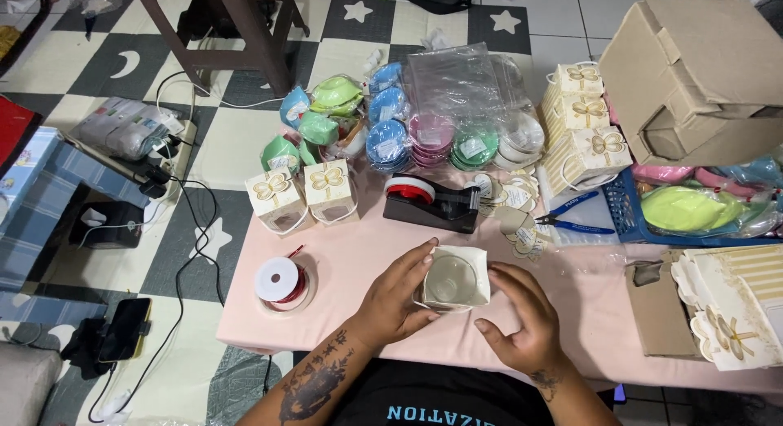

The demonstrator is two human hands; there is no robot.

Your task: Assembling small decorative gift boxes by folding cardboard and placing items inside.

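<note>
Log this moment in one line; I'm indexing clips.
left hand: grips box side | right hand: steadies box | small cream box: open, on pink table

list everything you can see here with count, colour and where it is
open gift box: one, cream, table front, between both hands
closed gift boxes: two, cream with bows, table left
ribbon spool: one, white with red ribbon, front left
tape dispenser: one, black, table centre
round packs: several stacks, blue, pink, green, white, table back
pliers: one, blue handles, right of centre
basket: one, blue, right
cardboard carton: one, brown, back right
phone: one, black, floor left
left hand: fingers on box
right hand: beside box
</note>
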